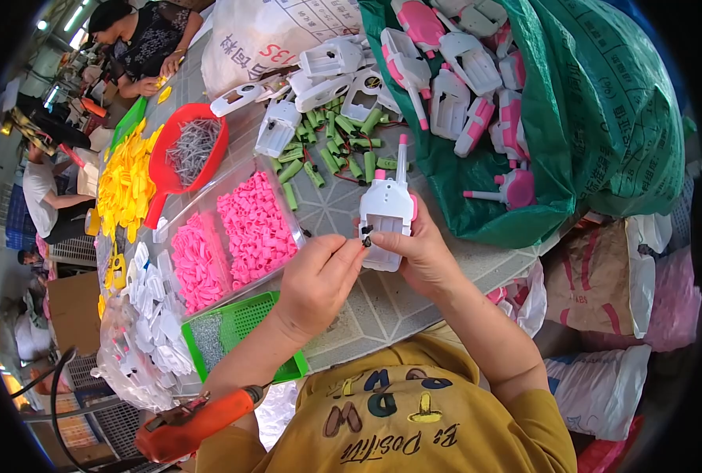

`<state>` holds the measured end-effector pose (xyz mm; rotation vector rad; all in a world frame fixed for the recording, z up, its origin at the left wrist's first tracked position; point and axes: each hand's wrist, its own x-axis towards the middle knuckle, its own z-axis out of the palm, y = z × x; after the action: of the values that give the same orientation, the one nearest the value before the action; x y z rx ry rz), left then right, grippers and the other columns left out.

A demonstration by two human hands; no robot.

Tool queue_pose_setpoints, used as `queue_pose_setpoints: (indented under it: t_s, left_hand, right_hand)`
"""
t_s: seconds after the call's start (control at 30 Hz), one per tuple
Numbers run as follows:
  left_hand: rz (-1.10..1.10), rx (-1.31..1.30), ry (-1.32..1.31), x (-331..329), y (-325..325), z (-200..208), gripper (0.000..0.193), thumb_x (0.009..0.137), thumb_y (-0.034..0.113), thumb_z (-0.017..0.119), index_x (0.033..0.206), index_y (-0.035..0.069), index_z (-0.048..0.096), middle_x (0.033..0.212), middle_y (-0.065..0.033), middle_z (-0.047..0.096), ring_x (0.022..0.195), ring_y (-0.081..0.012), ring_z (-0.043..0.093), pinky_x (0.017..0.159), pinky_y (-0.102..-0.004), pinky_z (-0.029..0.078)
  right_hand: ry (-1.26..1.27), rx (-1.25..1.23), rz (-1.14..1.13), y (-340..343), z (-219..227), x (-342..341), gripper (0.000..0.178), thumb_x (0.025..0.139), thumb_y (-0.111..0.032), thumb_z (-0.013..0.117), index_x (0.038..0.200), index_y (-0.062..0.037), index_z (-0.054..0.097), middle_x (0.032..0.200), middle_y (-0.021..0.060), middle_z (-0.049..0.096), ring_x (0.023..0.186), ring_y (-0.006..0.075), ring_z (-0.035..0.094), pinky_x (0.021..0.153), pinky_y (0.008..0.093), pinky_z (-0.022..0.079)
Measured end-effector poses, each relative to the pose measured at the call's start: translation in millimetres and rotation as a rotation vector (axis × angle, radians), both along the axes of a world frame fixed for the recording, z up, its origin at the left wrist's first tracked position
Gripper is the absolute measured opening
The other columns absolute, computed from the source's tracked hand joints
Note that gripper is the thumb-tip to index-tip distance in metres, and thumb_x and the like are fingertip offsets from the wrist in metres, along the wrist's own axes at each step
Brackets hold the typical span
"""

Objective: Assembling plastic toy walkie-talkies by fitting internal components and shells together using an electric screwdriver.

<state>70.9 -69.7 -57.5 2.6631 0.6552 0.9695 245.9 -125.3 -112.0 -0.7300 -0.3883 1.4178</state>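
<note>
Above the table's near part, my right hand (428, 251) grips a white plastic toy housing (386, 206) with a pink-tipped antenna. The housing's hollow side faces up. My left hand (313, 282) is closed in a pinch at its lower left edge, against a small black part (366, 232); the fingertips partly hide it. My right thumb presses beside that part. Just beyond lie several green cylinders (337, 146) with thin wires, and more white housing shells (327, 79). A clear tray (276, 272) of small pink plastic parts stands left of my hands.
A green bag (552, 142) of white and pink housings stands at the right. Leftward are a red scoop (156, 169) of screws, yellow pieces (122, 181), white pieces (156, 315) and a green basket (268, 307). An orange power screwdriver (197, 426) is beside my left forearm. A co-worker (150, 39) sits across the table.
</note>
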Motion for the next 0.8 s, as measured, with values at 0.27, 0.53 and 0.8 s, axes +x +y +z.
queue_pose_setpoints:
  t_s: [0.27,0.53,0.8]
  left_hand:
    - [-0.012,0.008,-0.056,1.6,2.0,-1.5,0.022,0.084,-0.003,0.078,0.105,-0.002,0.070,0.093,-0.0132,0.065,0.077,-0.0265,0.066,0.064,-0.0340,0.053]
    - [0.154,-0.638,-0.146,2.0,4.7,-0.8,0.009,0.097,0.004,0.069,0.098,-0.004,0.067,0.086,-0.0050,0.061,0.064,-0.0100,0.060,0.057,-0.0251,0.046]
    - [0.212,-0.829,-0.132,4.7,4.1,0.4,0.009,0.091,0.006,0.075,0.094,-0.002,0.072,0.079,-0.0071,0.063,0.064,-0.0141,0.062,0.058,-0.0289,0.047]
  right_hand:
    - [-0.008,-0.008,0.004,0.5,-2.6,0.0,0.078,0.083,0.002,0.076,0.149,-0.0102,0.036,0.130,0.0075,0.060,0.119,0.0208,0.061,0.101,0.0388,0.052]
    - [0.004,0.000,-0.028,0.5,-1.3,-3.7,0.074,0.088,0.002,0.068,0.152,-0.0112,0.033,0.130,0.0079,0.061,0.119,0.0203,0.062,0.101,0.0388,0.051]
    - [-0.126,0.015,-0.114,1.2,-9.9,-6.7,0.076,0.087,0.005,0.072,0.151,-0.0093,0.033,0.127,0.0106,0.063,0.114,0.0234,0.066,0.098,0.0403,0.055]
